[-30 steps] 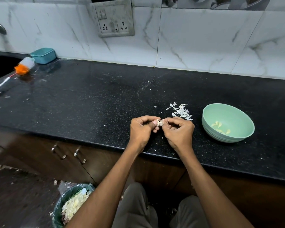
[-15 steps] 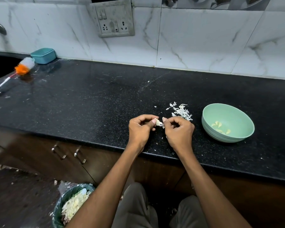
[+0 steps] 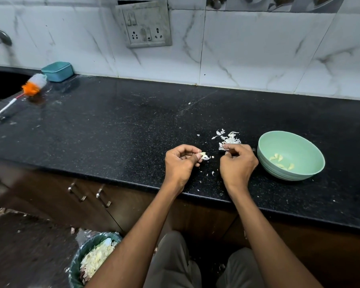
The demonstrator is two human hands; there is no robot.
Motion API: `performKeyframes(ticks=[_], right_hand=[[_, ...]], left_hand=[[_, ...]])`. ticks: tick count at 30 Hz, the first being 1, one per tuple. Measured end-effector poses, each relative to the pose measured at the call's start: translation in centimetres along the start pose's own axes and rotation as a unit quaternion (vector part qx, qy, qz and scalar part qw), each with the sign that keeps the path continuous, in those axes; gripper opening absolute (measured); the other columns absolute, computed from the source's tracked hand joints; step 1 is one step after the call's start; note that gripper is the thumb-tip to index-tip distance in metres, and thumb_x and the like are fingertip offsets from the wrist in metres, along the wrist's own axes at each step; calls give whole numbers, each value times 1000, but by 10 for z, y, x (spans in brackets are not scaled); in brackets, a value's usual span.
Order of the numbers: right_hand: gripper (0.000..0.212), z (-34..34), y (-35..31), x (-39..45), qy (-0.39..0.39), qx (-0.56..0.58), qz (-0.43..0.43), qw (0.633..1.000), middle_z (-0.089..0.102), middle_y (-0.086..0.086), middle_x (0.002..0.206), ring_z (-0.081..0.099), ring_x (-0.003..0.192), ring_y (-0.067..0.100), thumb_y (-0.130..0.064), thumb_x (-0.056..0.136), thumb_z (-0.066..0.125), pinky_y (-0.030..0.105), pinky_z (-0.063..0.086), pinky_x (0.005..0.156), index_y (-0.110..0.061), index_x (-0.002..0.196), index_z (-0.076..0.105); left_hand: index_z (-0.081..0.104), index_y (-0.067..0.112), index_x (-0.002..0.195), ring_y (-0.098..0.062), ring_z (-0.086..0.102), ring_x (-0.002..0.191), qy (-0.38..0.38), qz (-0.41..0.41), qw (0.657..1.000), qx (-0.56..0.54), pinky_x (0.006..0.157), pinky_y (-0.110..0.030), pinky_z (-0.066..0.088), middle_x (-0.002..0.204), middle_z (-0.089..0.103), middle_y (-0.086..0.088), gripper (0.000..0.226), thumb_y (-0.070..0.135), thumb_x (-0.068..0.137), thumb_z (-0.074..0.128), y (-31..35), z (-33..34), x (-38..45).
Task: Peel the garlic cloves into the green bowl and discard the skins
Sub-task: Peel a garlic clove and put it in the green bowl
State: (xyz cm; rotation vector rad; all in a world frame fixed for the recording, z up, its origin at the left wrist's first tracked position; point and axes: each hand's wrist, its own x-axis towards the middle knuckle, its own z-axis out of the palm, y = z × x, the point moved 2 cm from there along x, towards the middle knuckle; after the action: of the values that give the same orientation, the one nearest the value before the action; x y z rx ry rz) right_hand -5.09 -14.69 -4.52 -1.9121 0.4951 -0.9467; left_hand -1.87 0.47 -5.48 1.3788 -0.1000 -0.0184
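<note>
Hands parted | left hand (image 3: 180, 163) pinches garlic clove (image 3: 204, 155) | right hand (image 3: 238, 163) curled

Garlic clove (image 3: 204, 156) half-peeled; green bowl (image 3: 279, 142) holds perhaps five.

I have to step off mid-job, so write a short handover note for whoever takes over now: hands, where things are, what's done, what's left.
Left hand pinches a partly peeled garlic clove above the counter.
Right hand is curled beside the skin pile; whether it holds a skin cannot be told.
Green bowl, right of the hands, holds a few peeled cloves.
Bin on the floor at lower left already holds skins.
Left: finish this clove, drop it in the bowl, move the counter skins to the bin.
</note>
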Motion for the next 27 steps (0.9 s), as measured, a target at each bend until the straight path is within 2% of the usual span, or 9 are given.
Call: performKeyframes(ticks=[3,6,8,10,14,17,21,25,27], right_hand=[[23,3,-2,6,-18,-18,-6,1000,69,0,89,65,75,15,4,81,67,15,49,78,-12,91,79],[12,7,1,13,-34,-40,-22,998,66,0,72,61,68,18,-7,85,71,32,51,72,-13,76,75],[16,10,3,17,-41,-63,-30,997,65,1,71,59,68,21,-9,88,69,32,46,69,-11,72,72],[17,11,4,19,-53,-81,-33,995,69,6,90,64,82,23,0,87,65,25,44,76,-10,91,78],[58,12,1,17,-53,-113,-45,991,62,7,112,62,97,25,16,71,54,22,42,84,-10,118,75],[54,11,-1,15,-44,-105,-54,992,65,9,115,61,105,24,8,77,60,26,44,94,-10,127,71],[20,9,-3,11,-21,-106,-56,993,66,8,85,62,80,29,-23,90,66,42,52,79,-8,96,78],[9,7,-1,11,-17,-118,-50,992,67,10,81,61,78,31,-11,85,70,37,47,73,-8,85,78],[25,7,2,11,-18,-117,-45,992,68,9,88,63,83,30,3,76,67,32,47,75,-10,93,81]], left_hand=[[73,4,84,-15,66,66,-2,-2,1000,6,62,-21,56,82,75,-11,17,-13,85,71,-1,-1,0],[73,4,84,-15,67,66,-5,-3,1000,16,62,-21,55,80,74,-11,16,-13,84,71,-1,0,0],[73,4,83,-15,67,66,-6,-3,1000,19,62,-21,55,79,74,-10,17,-12,84,71,-1,0,1],[73,6,83,-15,66,66,-9,-4,1000,21,62,-21,55,78,74,-10,18,-12,84,71,-1,-1,0],[73,5,83,-16,67,67,-11,-4,1000,24,63,-22,55,80,74,-15,17,-12,84,72,-1,-1,0],[73,5,83,-18,67,68,-10,-3,1000,26,63,-22,55,85,74,-22,17,-12,84,72,-1,-1,0],[73,7,82,-16,68,67,-16,-3,1000,22,61,-20,54,80,75,-16,20,-13,84,71,0,0,-1],[72,6,82,-16,68,68,-17,-4,1000,24,61,-20,54,79,75,-14,19,-13,84,71,1,0,-2],[72,5,82,-16,68,67,-19,-4,999,27,61,-20,54,78,74,-13,19,-14,84,71,1,0,-2]])
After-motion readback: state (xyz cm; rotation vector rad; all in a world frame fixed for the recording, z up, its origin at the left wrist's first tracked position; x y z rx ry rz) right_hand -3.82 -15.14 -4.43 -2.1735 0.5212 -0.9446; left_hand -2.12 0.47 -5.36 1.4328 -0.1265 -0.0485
